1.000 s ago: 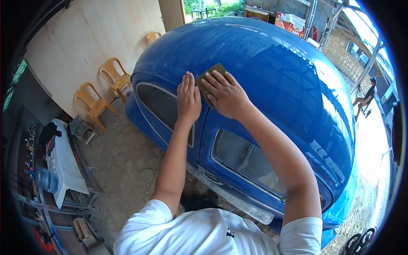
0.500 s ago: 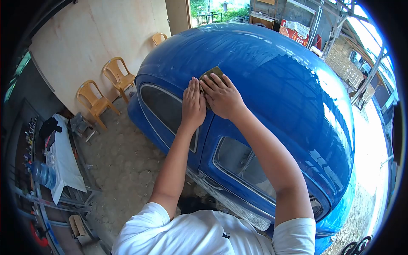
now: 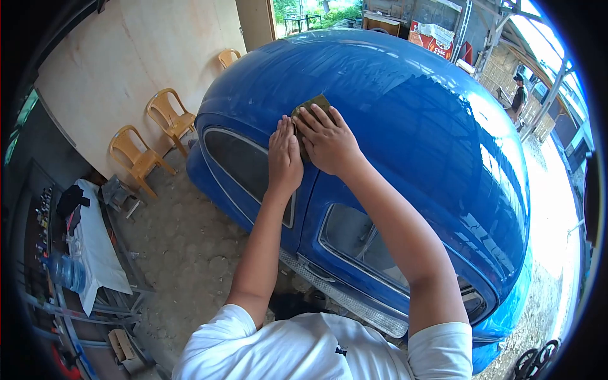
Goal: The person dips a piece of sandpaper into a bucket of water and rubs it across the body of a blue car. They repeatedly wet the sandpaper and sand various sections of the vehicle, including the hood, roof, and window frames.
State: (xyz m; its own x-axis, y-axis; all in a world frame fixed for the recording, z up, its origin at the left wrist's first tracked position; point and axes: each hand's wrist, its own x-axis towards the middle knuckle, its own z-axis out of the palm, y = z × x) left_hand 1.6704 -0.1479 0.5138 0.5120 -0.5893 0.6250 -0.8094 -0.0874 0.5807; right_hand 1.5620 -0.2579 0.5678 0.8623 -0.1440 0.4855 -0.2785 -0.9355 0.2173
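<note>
Both my hands reach up to the roof edge of a rounded blue car (image 3: 405, 145), above its side windows. Under my right hand (image 3: 329, 142) lies a brownish-olive sheet that looks like sandpaper (image 3: 315, 104), pressed against the paint. The fingers of that hand are spread over it, and its far corner sticks out past the fingertips. My left hand (image 3: 284, 155) rests flat just to the left, its fingers stretched out close together at the sheet's left edge. Whether those fingers also press on the sheet cannot be made out. Dull streaks mark the roof ahead of my hands.
Yellow plastic chairs (image 3: 136, 158) stand along the pale wall at left. A cloth-covered table (image 3: 101, 263) with a water jug (image 3: 66, 272) is at lower left. A chrome-edged running board (image 3: 342, 297) runs below the car door. Another person (image 3: 519, 100) stands far right.
My hands and the sheet have shifted slightly up and left in the view, as has most of the scene. A person has come into sight at far right.
</note>
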